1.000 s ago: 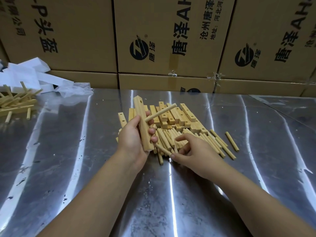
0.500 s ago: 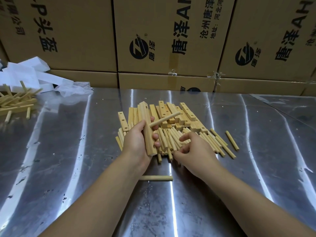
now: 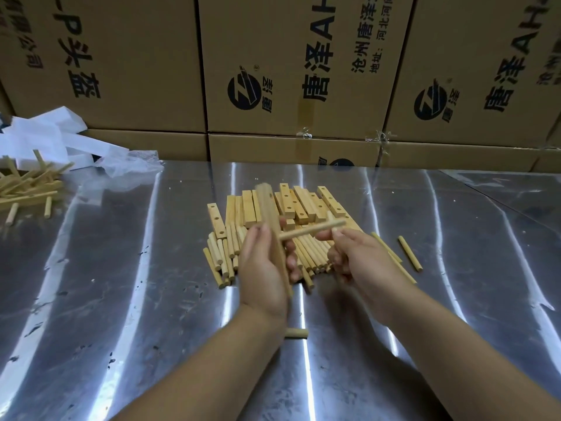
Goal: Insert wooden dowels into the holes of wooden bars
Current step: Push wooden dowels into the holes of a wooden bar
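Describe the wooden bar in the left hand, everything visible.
The wooden bar is pale, square-edged, motion-blurred, held near upright above the pile. The left hand grips its lower half, thumb one side, fingers the other. One dowel sticks out sideways from its middle, toward the right.

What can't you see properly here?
Head view, bar in the left hand: motion blur hides its holes.
Head view, right hand: blur and curled fingers hide whether it holds a dowel.
Head view, loose dowel: left forearm covers most of it.
Head view, stick pile at far left: cut off by the picture's edge.
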